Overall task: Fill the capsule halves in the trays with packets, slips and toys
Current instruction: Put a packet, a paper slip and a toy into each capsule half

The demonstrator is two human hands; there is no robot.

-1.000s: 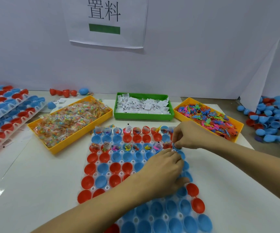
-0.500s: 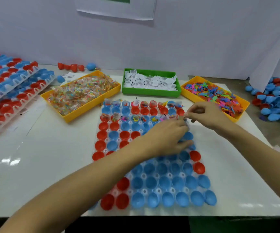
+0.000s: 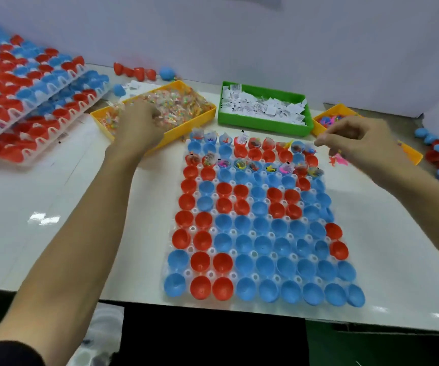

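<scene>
Glossy white table [image 3: 54, 207], domed plastic capsule halves [image 3: 260, 233]; left hand [image 3: 136, 125] among crinkly packets [image 3: 184, 104], right hand [image 3: 355, 143] loosely curled, both grips unclear.

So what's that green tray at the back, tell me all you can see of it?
The green tray is a shallow rectangular bin that looks like plastic, bright green with low straight walls. It sits flat on the white table by the back wall, between two yellow bins and just behind the capsule tray. It holds a loose heap of small white paper slips with dark print too small to read. Neither hand touches it.
</scene>
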